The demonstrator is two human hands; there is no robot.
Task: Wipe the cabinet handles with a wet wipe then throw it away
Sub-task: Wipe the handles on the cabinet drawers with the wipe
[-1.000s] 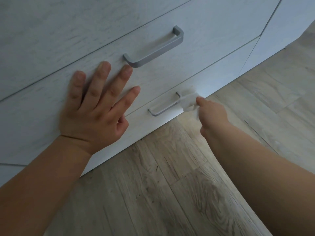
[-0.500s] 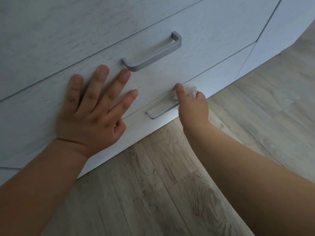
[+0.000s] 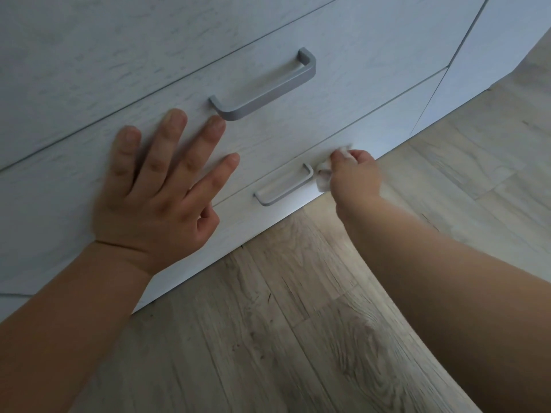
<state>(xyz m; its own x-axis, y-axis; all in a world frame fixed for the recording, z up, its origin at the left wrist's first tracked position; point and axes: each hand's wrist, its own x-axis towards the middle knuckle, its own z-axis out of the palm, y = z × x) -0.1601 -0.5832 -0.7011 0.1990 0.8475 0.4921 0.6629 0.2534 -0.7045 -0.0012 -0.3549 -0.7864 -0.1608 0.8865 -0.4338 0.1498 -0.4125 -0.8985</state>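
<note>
Head view, wipe slid right, seemingly off lower handle

Dim, cool, bluish indoor light, without glare.

Seems to come from the right: brightest on the floor at the right and in a pale patch just under the bottom edge of the cabinet. Fades to grey shade toward the lower left. Shows soft motion blur on the right hand and the wipe; renders the left hand rather sharp, with a faint shadow beside its fingers. Bends the drawer seam a little near the frame edges.
</note>
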